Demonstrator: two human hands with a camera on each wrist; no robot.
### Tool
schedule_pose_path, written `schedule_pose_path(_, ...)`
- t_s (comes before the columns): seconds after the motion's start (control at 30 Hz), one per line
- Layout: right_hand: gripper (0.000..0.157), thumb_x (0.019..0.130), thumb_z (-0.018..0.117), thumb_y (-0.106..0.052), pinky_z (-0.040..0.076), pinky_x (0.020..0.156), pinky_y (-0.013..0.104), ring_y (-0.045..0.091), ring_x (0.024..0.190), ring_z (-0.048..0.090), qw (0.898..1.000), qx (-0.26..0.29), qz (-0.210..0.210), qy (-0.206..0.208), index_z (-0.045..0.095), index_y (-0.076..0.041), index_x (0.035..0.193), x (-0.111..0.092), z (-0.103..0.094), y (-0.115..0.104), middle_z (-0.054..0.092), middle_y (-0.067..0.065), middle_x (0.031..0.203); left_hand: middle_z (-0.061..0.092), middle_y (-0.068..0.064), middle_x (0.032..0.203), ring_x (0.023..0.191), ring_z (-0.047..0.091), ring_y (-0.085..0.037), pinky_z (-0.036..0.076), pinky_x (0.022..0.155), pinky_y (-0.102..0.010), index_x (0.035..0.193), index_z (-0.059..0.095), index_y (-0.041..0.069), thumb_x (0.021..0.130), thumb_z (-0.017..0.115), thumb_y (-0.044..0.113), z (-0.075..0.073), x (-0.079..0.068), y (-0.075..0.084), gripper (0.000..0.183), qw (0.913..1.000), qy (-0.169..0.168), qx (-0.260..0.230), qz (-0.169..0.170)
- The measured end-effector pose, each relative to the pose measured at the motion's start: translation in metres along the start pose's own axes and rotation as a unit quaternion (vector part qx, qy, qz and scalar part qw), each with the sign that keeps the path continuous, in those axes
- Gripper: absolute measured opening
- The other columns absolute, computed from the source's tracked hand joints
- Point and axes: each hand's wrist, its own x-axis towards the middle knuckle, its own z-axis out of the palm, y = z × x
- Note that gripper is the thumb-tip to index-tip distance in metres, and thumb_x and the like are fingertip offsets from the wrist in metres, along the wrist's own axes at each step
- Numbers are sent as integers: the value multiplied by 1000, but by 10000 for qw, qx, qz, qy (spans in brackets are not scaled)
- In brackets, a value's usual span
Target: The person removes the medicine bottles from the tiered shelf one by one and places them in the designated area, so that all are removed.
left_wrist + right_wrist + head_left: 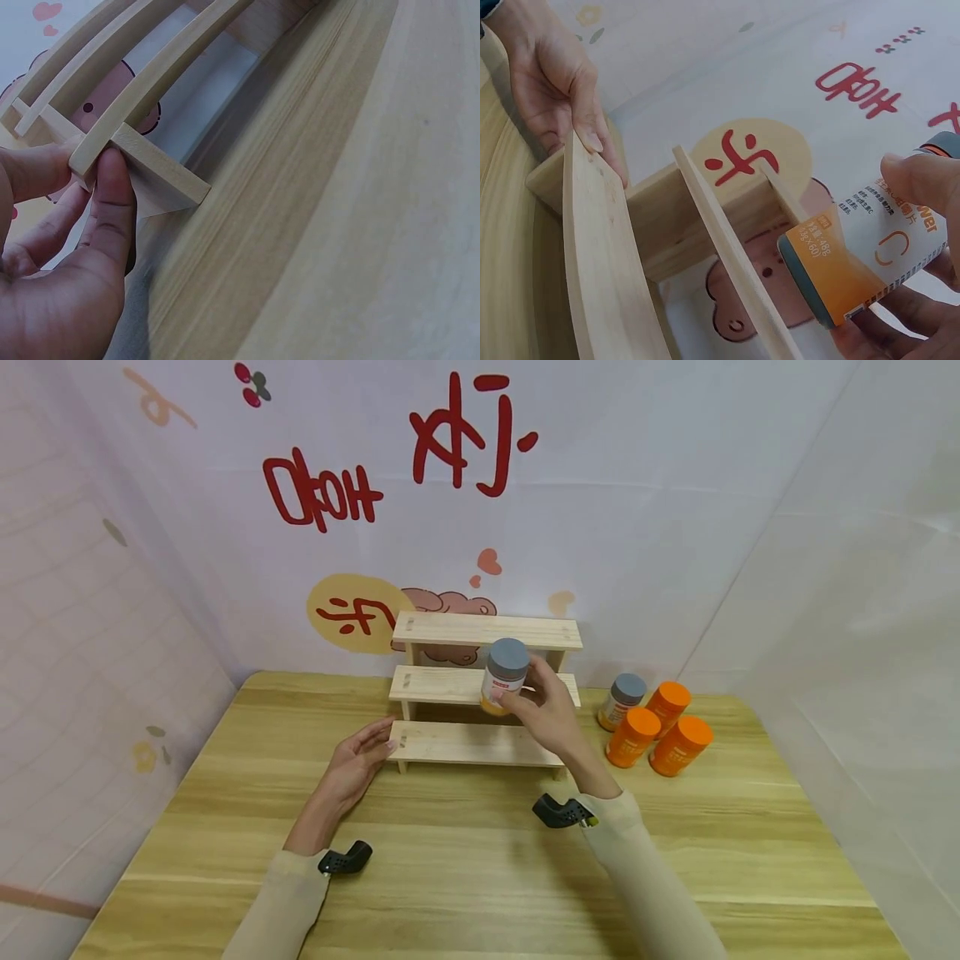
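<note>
A three-tier wooden display rack (450,742) stands against the back wall. My left hand (354,770) pinches the left end of its lowest board (112,124), thumb on top and fingers beneath. My right hand (551,714) grips a supplement bottle (501,683) with a grey cap, a white label and an orange lower part. In the head view this bottle overlaps the middle board (442,683) near its right half. The right wrist view shows the bottle tilted, with its printed label (877,225) facing the camera, and the thumb along its side.
To the right of the rack, another grey-capped bottle (622,702) stands beside several orange bottles (632,737). A printed white cloth (637,510) hangs behind the wooden table (450,877). Cloth side walls bound the table left and right.
</note>
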Motion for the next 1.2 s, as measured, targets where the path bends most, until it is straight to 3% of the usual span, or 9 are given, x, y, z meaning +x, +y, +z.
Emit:
schedule_pose_path(0.13,56,96,72,-9,50,110,45,31,126,59,9998,-105,169,-63,47,-9,146,-11,-16,-1,59,16,136,50,-7,132,113,56,-5,51,92,-15,157,37,-2,102,60,2,0,0,0,60,10000,39,42,-39)
schedule_pose_path(0.23,58,97,72,-15,49,110,36,29,128,57,9990,-211,383,-105,44,-13,149,-21,-30,-3,56,13,139,51,-6,131,114,56,-5,51,93,-15,157,37,-2,102,61,3,0,0,-1,60,10000,11,23,-37)
schedule_pose_path(0.4,57,97,71,-12,50,104,21,21,125,58,9992,-328,218,-13,46,-10,148,-35,-51,-2,57,12,138,52,-6,131,114,58,-5,52,93,-16,156,39,0,102,61,4,-1,1,-2,59,10000,-2,5,-29)
schedule_pose_path(0.5,57,97,71,-10,49,104,18,13,123,59,9992,-347,187,63,46,-9,148,-43,-63,-2,57,11,137,52,-7,133,114,58,-4,51,94,-15,156,39,0,102,62,4,-1,1,-3,59,10000,6,19,-20)
schedule_pose_path(0.97,56,99,70,-13,50,99,12,0,119,60,9944,-920,413,313,47,-13,150,-88,-114,15,59,4,136,51,-4,128,114,56,-6,51,93,-15,157,36,0,102,61,5,2,1,0,61,10000,21,66,-35)
schedule_pose_path(1.2,60,99,69,-10,50,97,11,-4,119,58,9920,-1089,539,350,44,-11,153,-113,-132,30,58,-9,136,50,-5,129,113,56,-5,51,93,-15,157,35,-2,102,60,2,2,1,-1,61,10000,66,2,-59)
